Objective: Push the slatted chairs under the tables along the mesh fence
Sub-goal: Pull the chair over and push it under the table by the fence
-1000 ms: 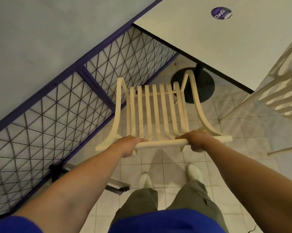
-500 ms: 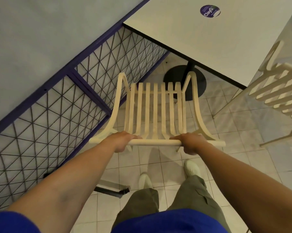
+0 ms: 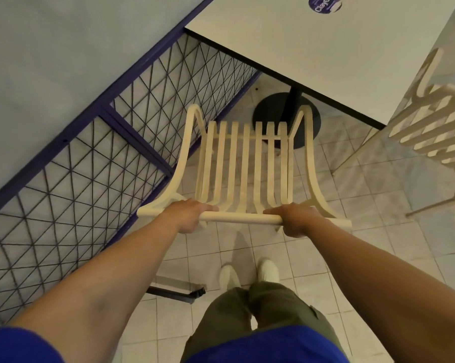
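Observation:
A cream slatted chair (image 3: 244,163) stands on the tiled floor in front of me, its seat pointing at a white table (image 3: 312,40). My left hand (image 3: 188,214) grips the left part of the chair's top rail. My right hand (image 3: 295,218) grips the right part of the same rail. The chair's front edge sits just short of the table's near edge, over the table's black round base (image 3: 271,111). The purple-framed mesh fence (image 3: 95,142) runs along the chair's left side.
A second cream slatted chair (image 3: 435,127) stands at the right edge. A round purple sticker (image 3: 324,3) lies on the tabletop. A dark fence foot (image 3: 179,294) juts onto the floor near my white shoes (image 3: 247,273).
The chair has slid forward toward the table, its front now reaching over the black base. Both hands keep their hold on the top rail.

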{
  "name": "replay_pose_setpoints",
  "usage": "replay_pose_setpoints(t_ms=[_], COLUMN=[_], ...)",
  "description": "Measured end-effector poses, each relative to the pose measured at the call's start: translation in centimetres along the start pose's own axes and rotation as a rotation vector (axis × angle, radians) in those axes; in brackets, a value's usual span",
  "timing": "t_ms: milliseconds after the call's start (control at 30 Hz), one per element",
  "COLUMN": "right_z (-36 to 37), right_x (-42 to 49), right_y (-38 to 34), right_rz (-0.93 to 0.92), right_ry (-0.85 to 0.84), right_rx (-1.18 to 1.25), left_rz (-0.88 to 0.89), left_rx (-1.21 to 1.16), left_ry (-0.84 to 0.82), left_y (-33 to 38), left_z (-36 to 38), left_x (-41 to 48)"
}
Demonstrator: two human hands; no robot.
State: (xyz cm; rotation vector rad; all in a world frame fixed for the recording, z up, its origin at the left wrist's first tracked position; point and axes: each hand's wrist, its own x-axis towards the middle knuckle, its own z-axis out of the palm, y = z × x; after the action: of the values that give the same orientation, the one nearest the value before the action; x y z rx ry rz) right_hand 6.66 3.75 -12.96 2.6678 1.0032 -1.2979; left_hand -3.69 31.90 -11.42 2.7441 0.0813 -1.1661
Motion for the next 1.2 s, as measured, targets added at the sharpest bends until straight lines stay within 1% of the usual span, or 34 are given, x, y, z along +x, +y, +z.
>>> replay_pose_setpoints(t_ms=[200,333,533,733,900,1000,1200], right_z=[-0.2,0.1,-0.5,-0.2,-0.1,0.1,0.4], right_x=[0.3,-0.1,-0.2,-0.4,-0.4,0.2,1.4], right_y=[0.7,0.7,-0.1,-0.5,-1.6,-2.8,-5.7], right_rz=[-0.067,-0.067,0.004,0.089,0.172,0.192,0.231], right_ry=[-0.054,-0.021,-0.014,0.015,0.051,0.055,0.026], right_rx=[0.046,0.052,0.049,0.017,-0.007,0.015,0.089], left_rz=[-0.049,-0.058,-0.003,0.049,0.109,0.136,0.165], left_rx=[-0.009,-0.006,-0.023,0.036,0.075,0.105,0.181], left_ry=[0.008,-0.004,-0.096,-0.07,-0.097,-0.08,-0.1], left_y=[0.5,0.5,-0.6,-0.5,-1.8,-3.2,-6.4], left_z=[0.2,0.2,-0.2,-0.3,-0.7,-1.6,-3.5], left_x=[-0.1,-0.1,0.3,0.8,1.1,1.6,2.4])
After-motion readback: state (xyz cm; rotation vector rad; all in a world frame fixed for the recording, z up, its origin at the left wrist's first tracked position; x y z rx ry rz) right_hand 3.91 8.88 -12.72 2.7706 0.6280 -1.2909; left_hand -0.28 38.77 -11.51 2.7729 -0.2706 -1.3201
